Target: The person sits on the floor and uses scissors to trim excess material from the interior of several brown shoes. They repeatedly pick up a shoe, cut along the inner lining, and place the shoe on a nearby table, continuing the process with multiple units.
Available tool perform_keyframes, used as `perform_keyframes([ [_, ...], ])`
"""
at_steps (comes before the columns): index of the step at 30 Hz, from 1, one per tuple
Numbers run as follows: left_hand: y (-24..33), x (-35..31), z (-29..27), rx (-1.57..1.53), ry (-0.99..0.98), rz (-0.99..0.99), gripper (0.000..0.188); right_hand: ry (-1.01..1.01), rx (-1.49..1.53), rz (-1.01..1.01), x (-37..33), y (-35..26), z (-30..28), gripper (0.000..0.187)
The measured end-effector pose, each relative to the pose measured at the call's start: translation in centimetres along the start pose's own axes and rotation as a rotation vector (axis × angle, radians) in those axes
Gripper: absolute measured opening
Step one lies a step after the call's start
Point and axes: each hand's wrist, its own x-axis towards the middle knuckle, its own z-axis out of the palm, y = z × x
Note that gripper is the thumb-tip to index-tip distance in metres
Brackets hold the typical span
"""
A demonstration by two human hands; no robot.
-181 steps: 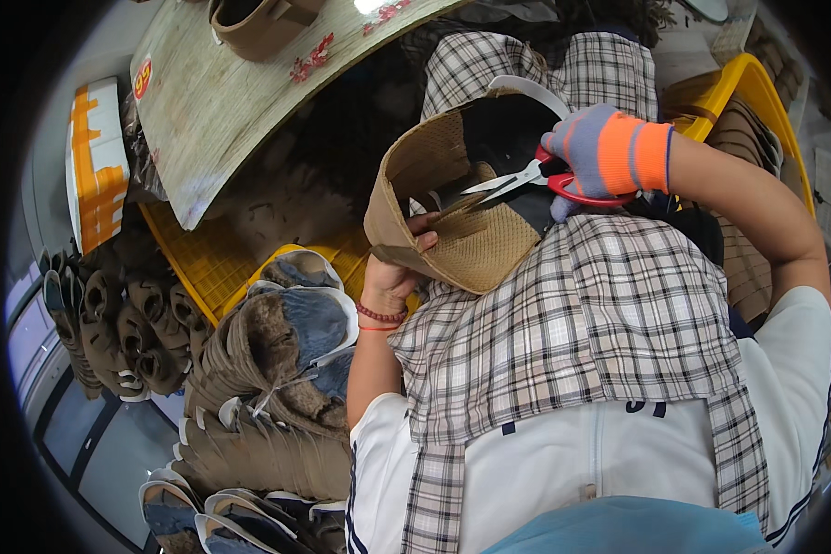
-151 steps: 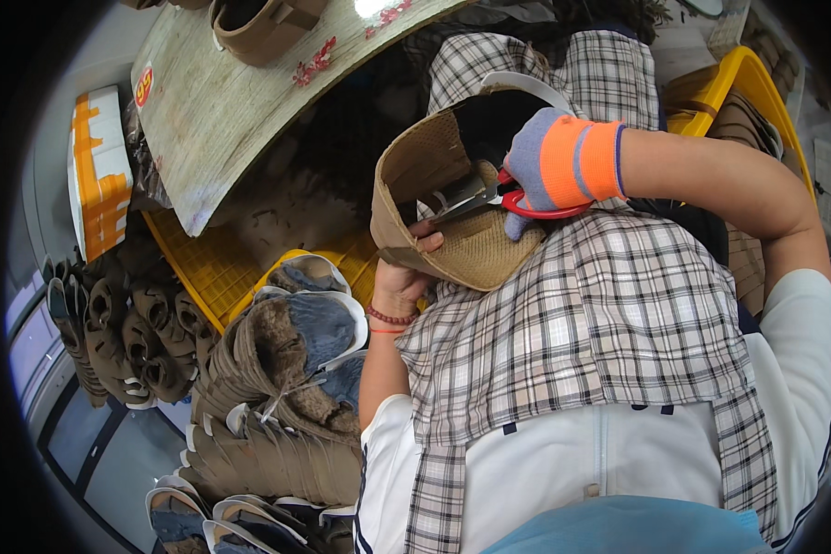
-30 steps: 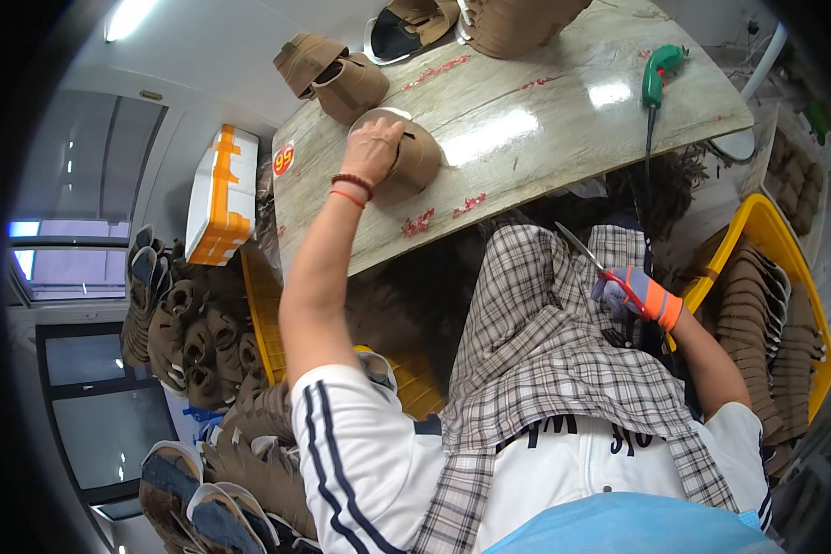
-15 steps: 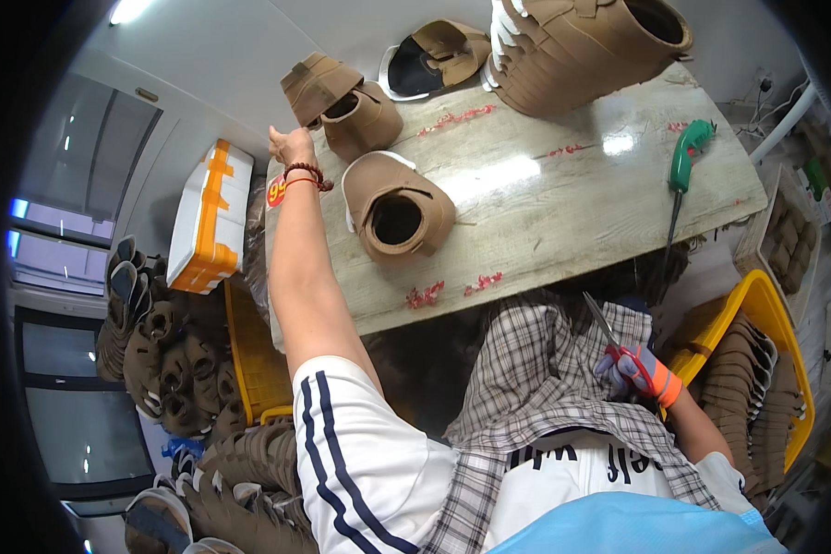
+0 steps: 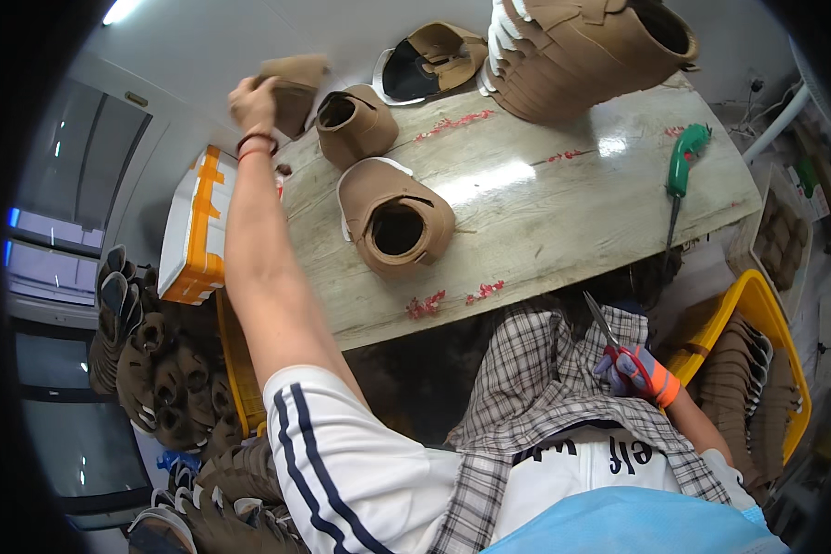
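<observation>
While the left hand has a brown shoe upper at the far left of the table, its grip looks closed on the left edge alone; so one-sided a hold could let the piece slip or knock the second upper, just to its right. Right hand, gloved, near side: grip closed around red-handled scissors, points bare above the plaid apron; a turned wrist could snag cloth. Stack of nested uppers, far side, tilted: a jolt could topple it. Green hand tool, right: tip past the near edge, easily caught.
</observation>
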Motion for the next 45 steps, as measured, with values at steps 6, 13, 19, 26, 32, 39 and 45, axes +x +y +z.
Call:
perform_keyframes([
  [6,-1.3,-7.9,-24.4,-0.612,-0.019,-0.156,0.033,0.060,-0.021,-0.060,-0.6,2.2,0.5,0.050],
  [13,15.9,-31.3,-33.1,-1.432,-0.208,-0.874,0.054,0.373,-0.408,-0.278,-1.5,-5.5,-0.4,0.039],
  [19,18.7,-49.2,-29.8,-1.803,-0.327,-1.703,0.038,0.270,-1.107,-0.599,-0.1,-8.7,2.5,0.038],
  [26,18.8,-54.3,-27.6,-1.545,-0.570,-1.765,0.044,0.075,-1.416,-0.451,2.5,-2.1,1.3,0.037],
  [32,15.6,-60.3,-24.7,-1.579,-0.344,-1.671,0.045,0.079,-1.446,-0.468,3.9,-0.8,1.7,0.037],
  [39,18.4,-58.4,-21.0,-1.279,-0.480,-1.338,0.036,-0.004,-1.502,-0.382,4.4,-0.6,2.0,0.043],
  [45,19.3,-57.1,-19.2,-1.412,-0.548,-1.284,0.040,0.050,-1.579,-0.432,5.4,0.2,3.3,0.043],
])
